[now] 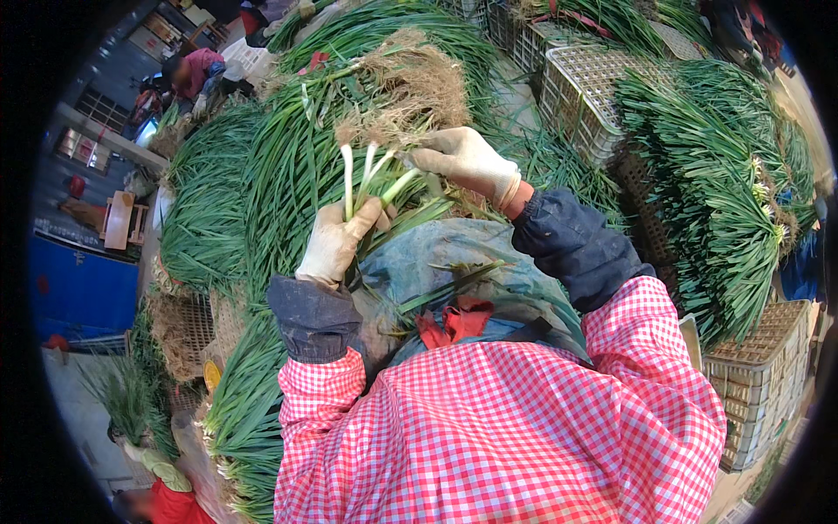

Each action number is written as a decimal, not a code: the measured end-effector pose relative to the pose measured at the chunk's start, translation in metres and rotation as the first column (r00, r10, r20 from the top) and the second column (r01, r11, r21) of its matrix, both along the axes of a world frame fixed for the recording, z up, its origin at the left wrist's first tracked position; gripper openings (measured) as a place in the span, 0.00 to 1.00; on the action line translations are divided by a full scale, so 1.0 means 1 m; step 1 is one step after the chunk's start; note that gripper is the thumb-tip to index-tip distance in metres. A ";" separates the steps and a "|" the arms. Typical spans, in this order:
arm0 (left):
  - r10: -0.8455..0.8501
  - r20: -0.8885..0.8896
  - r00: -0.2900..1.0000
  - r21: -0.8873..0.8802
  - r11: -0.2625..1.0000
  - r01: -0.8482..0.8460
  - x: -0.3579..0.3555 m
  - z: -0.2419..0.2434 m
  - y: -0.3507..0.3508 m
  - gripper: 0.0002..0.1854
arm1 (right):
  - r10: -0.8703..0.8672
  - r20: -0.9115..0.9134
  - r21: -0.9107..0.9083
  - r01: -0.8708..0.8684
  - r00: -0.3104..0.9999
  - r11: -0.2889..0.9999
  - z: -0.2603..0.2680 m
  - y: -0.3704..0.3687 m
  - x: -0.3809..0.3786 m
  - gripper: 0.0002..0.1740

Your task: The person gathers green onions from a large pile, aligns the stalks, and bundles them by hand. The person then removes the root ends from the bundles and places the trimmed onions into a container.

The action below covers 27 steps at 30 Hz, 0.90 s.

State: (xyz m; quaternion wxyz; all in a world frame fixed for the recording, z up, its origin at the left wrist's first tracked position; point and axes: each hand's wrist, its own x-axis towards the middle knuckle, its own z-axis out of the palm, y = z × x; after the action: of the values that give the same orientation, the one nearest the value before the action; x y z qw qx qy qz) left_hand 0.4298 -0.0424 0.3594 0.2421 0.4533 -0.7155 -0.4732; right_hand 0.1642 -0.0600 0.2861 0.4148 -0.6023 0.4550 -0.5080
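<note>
My left hand (340, 239), in a whitish work glove, is closed around a few leafy stalks that look like green garlic (348, 171). Their white stems point up and end in brown root tufts (373, 123). My right hand (461, 160), gloved too, pinches at the base of a thicker pale-green stalk (399, 186) that leans right from the left hand. Its fingertips partly hide that stalk's end. Just beyond both hands lies a big heap of the same plants (294, 144), with a mass of dry roots (425, 78) on top.
A stained apron (452, 245) with loose leaves covers my lap. Plastic crates (582, 98) stand at the upper right, another crate (753, 393) lower right. Stacked bundles (707, 196) lie on the right, more bundles (245, 419) on the left. Other people (196, 72) are at the left.
</note>
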 end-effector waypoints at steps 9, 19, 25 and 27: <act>0.170 -0.172 0.970 -0.058 0.981 -0.182 0.009 0.004 0.006 0.25 | -0.085 0.518 0.027 0.083 0.851 0.996 -0.055 0.004 -0.005 0.28; 0.119 -0.019 0.993 -0.265 0.957 -0.120 0.001 -0.024 0.000 0.28 | 0.139 0.449 -0.026 -0.143 0.882 0.989 -0.002 0.014 0.029 0.11; -0.161 0.067 0.985 0.285 0.949 0.136 -0.017 -0.036 0.005 0.26 | -0.323 -0.190 -0.756 0.072 0.927 0.650 -0.020 -0.004 0.036 0.19; -0.077 0.065 0.995 0.247 0.967 0.058 -0.017 -0.029 0.009 0.23 | -0.055 0.298 -0.295 0.147 0.953 0.944 -0.038 -0.010 0.014 0.18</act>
State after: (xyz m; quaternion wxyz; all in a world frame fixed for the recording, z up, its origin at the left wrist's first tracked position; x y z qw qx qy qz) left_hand 0.4133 -0.0331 0.3299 0.1414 0.4723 -0.6752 -0.5488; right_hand 0.1779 -0.0703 0.2481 0.3482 -0.5564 0.3346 -0.6762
